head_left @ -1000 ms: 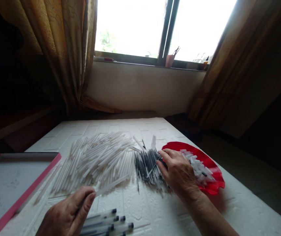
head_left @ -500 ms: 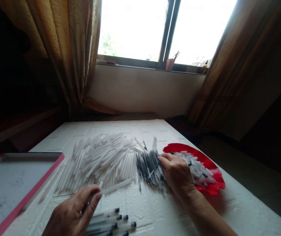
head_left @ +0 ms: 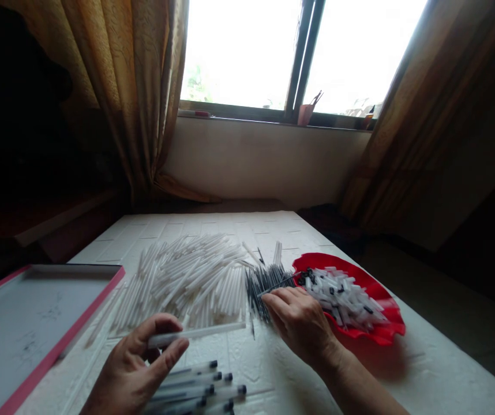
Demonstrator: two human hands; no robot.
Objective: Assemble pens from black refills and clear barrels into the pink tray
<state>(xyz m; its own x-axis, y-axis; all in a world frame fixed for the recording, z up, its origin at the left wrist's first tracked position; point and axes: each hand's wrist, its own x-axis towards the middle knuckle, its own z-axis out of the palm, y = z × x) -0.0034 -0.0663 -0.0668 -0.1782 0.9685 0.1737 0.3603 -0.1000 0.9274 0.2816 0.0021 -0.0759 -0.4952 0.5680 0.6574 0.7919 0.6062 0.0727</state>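
Note:
My left hand [head_left: 135,363] is shut around a long clear plastic pen barrel [head_left: 195,333], which points right along the front of a large heap of clear barrels [head_left: 187,282]. My right hand [head_left: 299,328] pinches a thin dark ink refill [head_left: 277,285] at the edge of a bundle of dark refills [head_left: 265,288]. Just right of that hand lies a red plate [head_left: 386,305] holding white pen parts [head_left: 342,298] and small black caps [head_left: 308,276]. Several finished pens with black tips [head_left: 199,386] lie below my left hand, their lower ends hidden.
A shallow tray with a pink rim [head_left: 63,337] sits at the left, beside the white brick-textured tabletop [head_left: 247,230]. Beyond the table are a wall, curtains and a bright window with a small pot of pens on its sill [head_left: 303,114].
My right hand has moved left off the red plate, uncovering the black caps. My left hand has raised the clear barrel slightly. The whole view has shifted a little as my head moved.

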